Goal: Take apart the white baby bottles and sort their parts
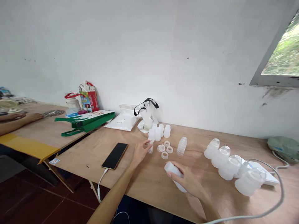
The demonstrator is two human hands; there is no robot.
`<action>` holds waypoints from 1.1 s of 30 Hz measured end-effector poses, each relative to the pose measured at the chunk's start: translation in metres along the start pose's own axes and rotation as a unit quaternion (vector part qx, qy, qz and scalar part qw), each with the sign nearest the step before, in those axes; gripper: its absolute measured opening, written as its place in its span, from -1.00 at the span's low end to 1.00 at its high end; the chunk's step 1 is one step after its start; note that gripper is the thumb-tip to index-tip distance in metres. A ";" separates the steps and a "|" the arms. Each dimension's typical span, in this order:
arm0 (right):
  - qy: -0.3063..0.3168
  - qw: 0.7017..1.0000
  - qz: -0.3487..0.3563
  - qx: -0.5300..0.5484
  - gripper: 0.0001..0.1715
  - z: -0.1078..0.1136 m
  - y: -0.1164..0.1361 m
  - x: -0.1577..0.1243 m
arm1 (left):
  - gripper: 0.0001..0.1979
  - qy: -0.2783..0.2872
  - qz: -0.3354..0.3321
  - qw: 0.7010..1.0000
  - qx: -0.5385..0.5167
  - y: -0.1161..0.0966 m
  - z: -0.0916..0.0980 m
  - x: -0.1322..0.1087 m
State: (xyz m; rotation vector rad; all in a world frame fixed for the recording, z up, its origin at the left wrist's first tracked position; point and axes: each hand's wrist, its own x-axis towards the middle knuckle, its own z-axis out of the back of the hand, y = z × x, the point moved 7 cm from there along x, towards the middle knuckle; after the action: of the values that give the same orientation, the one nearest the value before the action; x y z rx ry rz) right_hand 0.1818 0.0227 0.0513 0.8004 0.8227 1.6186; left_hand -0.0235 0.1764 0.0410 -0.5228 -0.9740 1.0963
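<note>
Left hand (140, 152) at mid-table, fingertips pinched on a small frosted plastic bottle (150, 149), upright and just beside a cluster of similar bottles (157, 133). Right hand (187, 180) lower and nearer the front, fingers curled around a larger frosted bottle (175, 175), tilted above the plywood table (74, 158). Between the two hands, loose plastic rings (164, 155) and a stack of frosted cups (181, 146), with only narrow strips of bare wood around them. Left of the left hand, a black smartphone (114, 156) near the front edge, its white charging cable (100, 186) dropping over that edge. On the right, four large frosted bottles (230, 168) in a diagonal row, partly over a flat white box (268, 177), and a grey cable (257, 215) looping along the lower right. Most open wood: lower middle, in front of the hands. Upper left of the frame: a co-worker's forearm (21, 122) on a second table, beyond a dark gap.
</note>
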 end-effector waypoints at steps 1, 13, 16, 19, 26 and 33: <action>0.001 1.000 0.001 0.001 -0.64 0.000 0.000 0.000 | -0.62 0.001 0.001 1.000 0.001 0.001 -0.001 0.000; -0.004 1.000 -0.003 -0.005 -0.60 0.001 0.002 -0.001 | -0.60 0.013 0.005 1.000 0.002 0.003 -0.001 -0.002; -0.003 1.000 -0.002 -0.003 -0.61 0.001 0.002 -0.001 | -0.59 0.015 0.006 1.000 0.002 0.003 -0.002 -0.002; -0.006 1.000 0.000 -0.005 -0.62 0.001 0.001 -0.001 | -0.60 0.017 0.004 1.000 0.001 0.003 -0.002 -0.003; -0.009 1.000 0.006 -0.005 -0.61 0.001 -0.001 0.000 | -0.59 0.020 0.011 1.000 0.000 0.008 -0.004 -0.001; -0.010 1.000 0.007 0.003 -0.61 0.002 0.001 -0.001 | -0.51 0.035 -0.010 0.999 -0.012 -0.001 -0.003 -0.003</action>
State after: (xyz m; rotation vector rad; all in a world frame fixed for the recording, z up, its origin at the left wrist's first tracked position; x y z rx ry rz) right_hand 0.1831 0.0219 0.0533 0.8266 0.8102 1.6192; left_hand -0.0213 0.1739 0.0392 -0.5659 -0.9292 1.0426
